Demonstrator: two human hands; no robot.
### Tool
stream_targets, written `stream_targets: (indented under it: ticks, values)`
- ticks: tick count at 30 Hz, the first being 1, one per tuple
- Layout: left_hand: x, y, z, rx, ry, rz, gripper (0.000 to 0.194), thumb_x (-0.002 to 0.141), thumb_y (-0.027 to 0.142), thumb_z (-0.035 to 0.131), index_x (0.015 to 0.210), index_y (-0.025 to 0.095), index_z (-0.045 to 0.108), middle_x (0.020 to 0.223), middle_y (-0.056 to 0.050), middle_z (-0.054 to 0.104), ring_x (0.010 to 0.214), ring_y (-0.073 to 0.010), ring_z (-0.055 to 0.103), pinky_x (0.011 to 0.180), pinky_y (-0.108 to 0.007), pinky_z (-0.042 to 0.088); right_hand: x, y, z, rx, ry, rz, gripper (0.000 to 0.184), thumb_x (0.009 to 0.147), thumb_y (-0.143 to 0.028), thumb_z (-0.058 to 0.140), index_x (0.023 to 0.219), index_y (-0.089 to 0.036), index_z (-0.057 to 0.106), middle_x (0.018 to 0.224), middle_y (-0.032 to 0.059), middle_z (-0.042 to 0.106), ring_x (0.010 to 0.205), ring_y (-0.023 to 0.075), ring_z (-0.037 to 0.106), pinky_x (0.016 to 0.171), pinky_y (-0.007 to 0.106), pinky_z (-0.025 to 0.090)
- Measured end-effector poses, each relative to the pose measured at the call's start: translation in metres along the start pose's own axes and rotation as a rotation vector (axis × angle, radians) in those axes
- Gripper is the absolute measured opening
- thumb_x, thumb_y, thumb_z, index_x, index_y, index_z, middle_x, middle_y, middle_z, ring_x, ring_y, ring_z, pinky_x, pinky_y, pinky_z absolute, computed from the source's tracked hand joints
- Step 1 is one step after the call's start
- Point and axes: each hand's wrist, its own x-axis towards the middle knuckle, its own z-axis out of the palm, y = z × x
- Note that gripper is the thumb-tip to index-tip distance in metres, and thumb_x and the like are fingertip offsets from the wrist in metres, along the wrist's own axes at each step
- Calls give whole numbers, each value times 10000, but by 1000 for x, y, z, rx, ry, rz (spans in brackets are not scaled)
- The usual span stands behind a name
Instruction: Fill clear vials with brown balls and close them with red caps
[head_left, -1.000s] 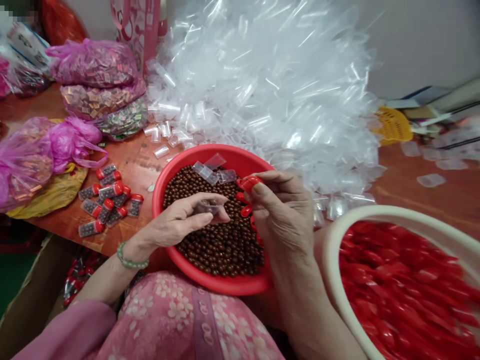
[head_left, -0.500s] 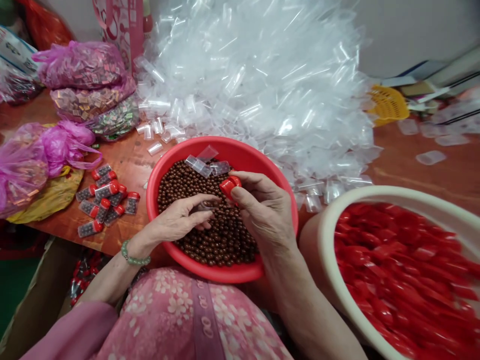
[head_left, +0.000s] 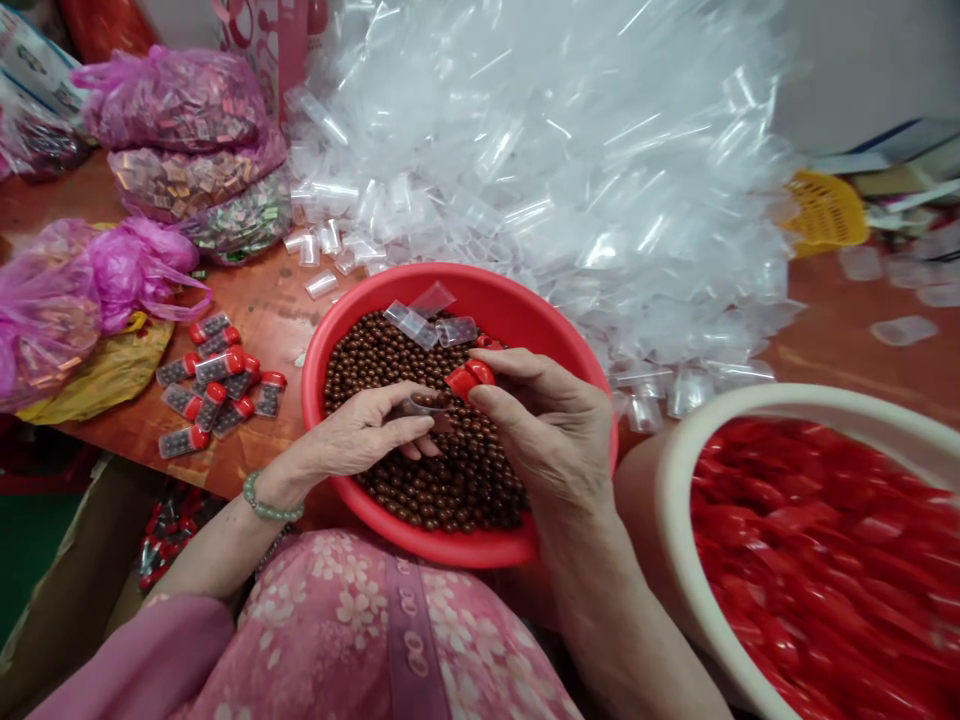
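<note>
My left hand (head_left: 349, 435) pinches a small clear plastic tube (head_left: 424, 405) above a red plastic basin (head_left: 480, 285) filled with brown beads (head_left: 442, 480). My right hand (head_left: 547, 430) holds a red cap (head_left: 469, 378) between thumb and fingers, a short way from the tube's open end. They are not touching. Several loose clear tubes (head_left: 433, 320) lie on the beads near the far rim. Another red cap (head_left: 487, 342) sits just beyond my right fingers. A cream basin (head_left: 750, 400) heaped with red caps (head_left: 810, 560) stands to my right.
Capped tubes of dark beads (head_left: 217, 380) lie on the orange-brown table (head_left: 262, 310) at left, beside pink bags of foil pieces (head_left: 172, 100). A large heap of clear tubes (head_left: 540, 180) rises behind the red basin. A yellow basket (head_left: 825, 212) stands far right.
My right hand has brought the red cap leftward, closer to the tube in my left hand. The loose red caps seen earlier near my right hand are now out of sight.
</note>
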Motion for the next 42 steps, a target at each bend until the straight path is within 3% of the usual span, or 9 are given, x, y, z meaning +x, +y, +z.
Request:
stream_targets:
  ticks: [8,13,17,23,32,42]
  values:
    - [-2,2,0,75,31,32,269,911,315,566,1113,147,624,753,-13,646,694,-105,615,647,-224,476,4,-16,-12,-415,-306,-319,268,851,-181,661,1076,-303,739,946,37,717,832,166,682,728,303,568]
    - [1,1,-1,37,59,36,201,928,258,523,1065,129,593,742,-8,638,648,-81,597,639,-210,469,9,-27,-28,-608,-370,-380,286,868,-186,641,1109,-312,733,956,45,707,824,170,681,709,294,560]
    - [2,2,-1,-12,49,43,179,915,218,530,1062,130,580,842,-24,654,665,-72,609,631,-201,472,9,-27,-26,-559,-284,-325,275,855,-189,665,1077,-333,741,953,31,724,843,182,688,746,323,570]
    - [1,2,-3,-40,4,22,211,910,229,547,1087,128,598,779,-12,632,692,-86,620,637,-205,494,1,-16,8,-229,-120,-163,304,840,-160,688,1084,-336,732,1000,5,739,933,175,691,846,348,568]
    - [1,2,-3,-76,-2,7,338,866,364,636,1105,130,590,781,0,611,683,-94,613,641,-227,512,-3,-9,18,-249,-123,-257,304,811,-124,715,1056,-303,741,972,5,752,913,161,702,829,333,584]
    - [3,-4,-3,-15,-37,-40,205,947,260,479,1090,124,536,692,18,582,566,-87,575,582,-231,501,-6,2,20,-298,-116,-201,309,833,-146,704,1097,-306,721,991,0,744,905,148,698,815,325,578]
